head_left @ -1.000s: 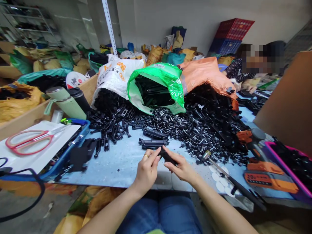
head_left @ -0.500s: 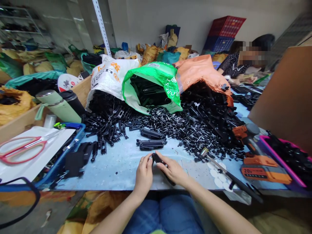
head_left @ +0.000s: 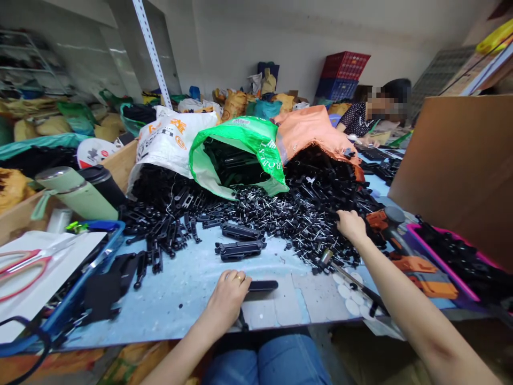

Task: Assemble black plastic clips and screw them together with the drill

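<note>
My left hand [head_left: 229, 293] is closed around a long black plastic arm [head_left: 264, 286], low over the front of the table. One end of the arm sticks out to the right, and another dark piece shows below the hand. At the pile of black parts with metal pins [head_left: 304, 214], my right hand [head_left: 352, 227] has its fingers curled in among the pieces. What they grip is hidden. Two assembled black folding arms [head_left: 240, 250] lie side by side beyond my left hand.
A green sack [head_left: 244, 128], a white sack [head_left: 168, 139] and an orange sack [head_left: 312, 131] spill black parts. A hammer [head_left: 326, 259] and orange cordless drill [head_left: 425, 278] lie right. Left are a blue tray [head_left: 116, 235], scissors [head_left: 28, 267] and green flask [head_left: 76, 192]. A co-worker [head_left: 356, 117] sits behind.
My right hand has let go of the black arm and moved right and forward to the pile. My left hand keeps the arm, now turned sideways. The view has shifted slightly right.
</note>
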The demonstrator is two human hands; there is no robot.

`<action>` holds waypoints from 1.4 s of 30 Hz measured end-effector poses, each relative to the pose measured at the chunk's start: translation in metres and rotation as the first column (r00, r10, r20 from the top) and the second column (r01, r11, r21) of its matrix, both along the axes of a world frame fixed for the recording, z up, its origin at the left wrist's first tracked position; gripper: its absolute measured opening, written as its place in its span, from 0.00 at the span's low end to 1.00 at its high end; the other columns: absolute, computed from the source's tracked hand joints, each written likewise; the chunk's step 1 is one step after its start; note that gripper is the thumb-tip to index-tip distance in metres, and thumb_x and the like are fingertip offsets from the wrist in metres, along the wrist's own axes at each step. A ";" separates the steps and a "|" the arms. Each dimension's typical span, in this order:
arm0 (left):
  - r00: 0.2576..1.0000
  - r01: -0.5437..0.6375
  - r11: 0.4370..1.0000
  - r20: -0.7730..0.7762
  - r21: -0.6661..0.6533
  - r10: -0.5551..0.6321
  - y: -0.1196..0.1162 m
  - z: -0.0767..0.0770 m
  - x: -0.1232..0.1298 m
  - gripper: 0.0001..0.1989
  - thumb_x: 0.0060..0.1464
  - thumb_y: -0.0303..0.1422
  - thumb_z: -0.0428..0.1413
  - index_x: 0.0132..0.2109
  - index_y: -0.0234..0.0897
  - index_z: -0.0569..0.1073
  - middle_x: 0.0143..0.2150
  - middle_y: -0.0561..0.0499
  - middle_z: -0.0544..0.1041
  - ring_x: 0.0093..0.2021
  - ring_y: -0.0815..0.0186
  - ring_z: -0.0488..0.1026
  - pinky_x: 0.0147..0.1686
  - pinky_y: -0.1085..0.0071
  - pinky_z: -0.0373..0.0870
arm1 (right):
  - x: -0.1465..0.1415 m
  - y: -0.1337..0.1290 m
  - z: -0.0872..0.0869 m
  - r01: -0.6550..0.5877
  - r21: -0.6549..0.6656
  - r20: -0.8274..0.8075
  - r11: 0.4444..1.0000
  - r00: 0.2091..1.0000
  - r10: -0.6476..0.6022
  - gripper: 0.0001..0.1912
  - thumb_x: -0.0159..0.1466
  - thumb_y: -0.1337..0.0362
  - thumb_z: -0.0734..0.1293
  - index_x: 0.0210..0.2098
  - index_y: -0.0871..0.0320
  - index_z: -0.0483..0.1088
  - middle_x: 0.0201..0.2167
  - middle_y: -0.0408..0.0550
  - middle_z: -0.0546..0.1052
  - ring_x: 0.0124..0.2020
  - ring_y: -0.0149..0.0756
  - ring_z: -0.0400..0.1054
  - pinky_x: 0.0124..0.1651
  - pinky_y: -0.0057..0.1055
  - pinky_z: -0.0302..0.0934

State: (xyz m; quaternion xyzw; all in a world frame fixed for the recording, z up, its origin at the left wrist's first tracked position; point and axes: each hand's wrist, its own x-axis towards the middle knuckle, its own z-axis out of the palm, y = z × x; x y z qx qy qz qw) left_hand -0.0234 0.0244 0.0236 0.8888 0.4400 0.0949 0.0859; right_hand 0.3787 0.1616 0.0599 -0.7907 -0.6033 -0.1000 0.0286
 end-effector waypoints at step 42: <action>0.983 0.050 0.980 0.185 -0.194 -0.014 0.004 -0.011 0.045 0.39 0.36 0.59 0.56 0.51 0.39 0.63 0.44 0.45 0.70 0.44 0.52 0.67 0.45 0.58 0.60 | -0.138 -0.160 -0.019 -0.722 -0.374 -0.241 0.582 0.681 0.691 0.17 0.64 0.49 0.55 0.35 0.55 0.65 0.27 0.46 0.73 0.26 0.35 0.68 0.24 0.29 0.44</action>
